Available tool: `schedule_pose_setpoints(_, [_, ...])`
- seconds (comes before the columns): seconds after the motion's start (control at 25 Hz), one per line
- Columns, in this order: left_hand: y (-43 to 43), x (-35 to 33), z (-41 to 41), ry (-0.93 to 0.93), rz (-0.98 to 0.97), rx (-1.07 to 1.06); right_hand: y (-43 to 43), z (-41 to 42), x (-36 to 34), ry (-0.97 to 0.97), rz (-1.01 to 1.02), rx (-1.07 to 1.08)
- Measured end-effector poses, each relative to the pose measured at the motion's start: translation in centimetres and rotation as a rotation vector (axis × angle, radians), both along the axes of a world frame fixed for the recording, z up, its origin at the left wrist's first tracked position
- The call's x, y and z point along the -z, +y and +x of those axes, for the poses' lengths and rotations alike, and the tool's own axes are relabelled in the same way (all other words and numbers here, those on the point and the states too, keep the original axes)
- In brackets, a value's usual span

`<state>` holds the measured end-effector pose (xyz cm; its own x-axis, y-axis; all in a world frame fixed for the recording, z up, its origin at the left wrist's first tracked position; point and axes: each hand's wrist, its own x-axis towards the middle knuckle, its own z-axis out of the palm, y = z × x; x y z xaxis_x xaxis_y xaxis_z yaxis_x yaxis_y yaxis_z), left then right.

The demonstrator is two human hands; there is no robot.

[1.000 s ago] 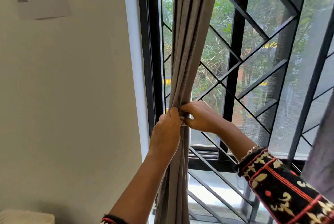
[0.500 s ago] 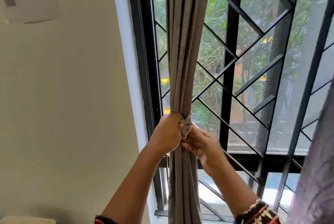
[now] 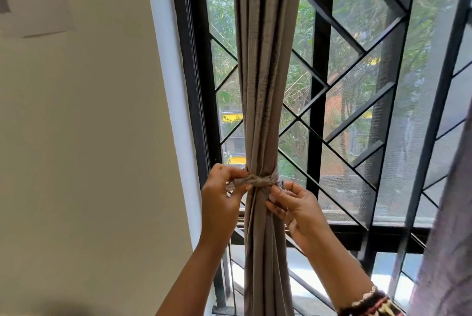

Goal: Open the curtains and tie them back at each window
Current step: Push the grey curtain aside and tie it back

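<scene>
Curtain [image 3: 263,86] of grey-brown cloth, gathered into one narrow bundle, hangs straight down in front of the window, a little to the right of the black window frame [image 3: 190,86]. From my remote seat I see a tie-back [image 3: 260,181] of the same cloth wrapped round the bundle at its waist, with the ends crossed at the front. Both hands are on it. The left hand [image 3: 222,200] sits at the bundle's left side, thumb and forefinger pinching the loose end that sticks out leftward. The right hand [image 3: 296,206] is just right of the bundle, palm facing me, fingers curled, fingertips pinching the tie-back where it meets the folds. A dark patterned cuff [image 3: 370,303] shows on the right wrist. Behind the curtain is a black grille [image 3: 319,80] of upright and diagonal bars, with green trees beyond. A cream wall [image 3: 89,149] fills the left, with a paper sheet [image 3: 35,1] stuck near the top. A second curtain [image 3: 447,252] blurs the right edge.
</scene>
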<state>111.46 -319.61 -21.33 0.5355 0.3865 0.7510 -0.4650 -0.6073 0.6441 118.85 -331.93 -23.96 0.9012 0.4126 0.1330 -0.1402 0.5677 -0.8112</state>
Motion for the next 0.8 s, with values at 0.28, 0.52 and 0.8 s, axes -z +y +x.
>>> schedule_pose_setpoints(0.28, [-0.2, -0.9, 0.3, 0.016, -0.125, -0.057, -2.0, 2.3, -0.3, -0.044, -0.088, 0.113])
schedule_pose_setpoints(0.52, [1.3, -1.3, 1.2, 0.012, -0.324, -0.033, -2.4, 3.7, 0.0, -0.033, -0.093, 0.163])
schedule_pose_setpoints(0.8, [-0.9, 2.6, 2.2, 0.052, -0.604, 0.060, -0.6, 2.9, 2.3, -0.011, -0.184, 0.119])
